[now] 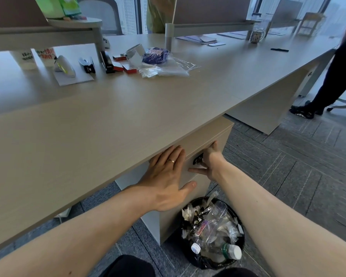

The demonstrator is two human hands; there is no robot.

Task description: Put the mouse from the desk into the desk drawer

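Note:
A white mouse (64, 66) with a yellow-green stripe lies on a white pad at the desk's far left, well away from both hands. Below the desk's front edge is the drawer unit, and its top drawer (205, 137) has a dark lock (198, 159) on the front. The drawer looks closed or nearly so. My left hand (167, 177), wearing a ring, lies flat against the drawer front with its fingers spread. My right hand (209, 163) is just right of the lock, its fingers curled over the drawer front's upper right edge.
Staplers (88, 64), red boxes (128, 67), a tape roll and plastic bags (164, 64) lie on the desk (108, 116) behind. A black waste bin (214, 232) full of bottles stands right under the drawer unit. Another person's legs (332, 80) are at the right.

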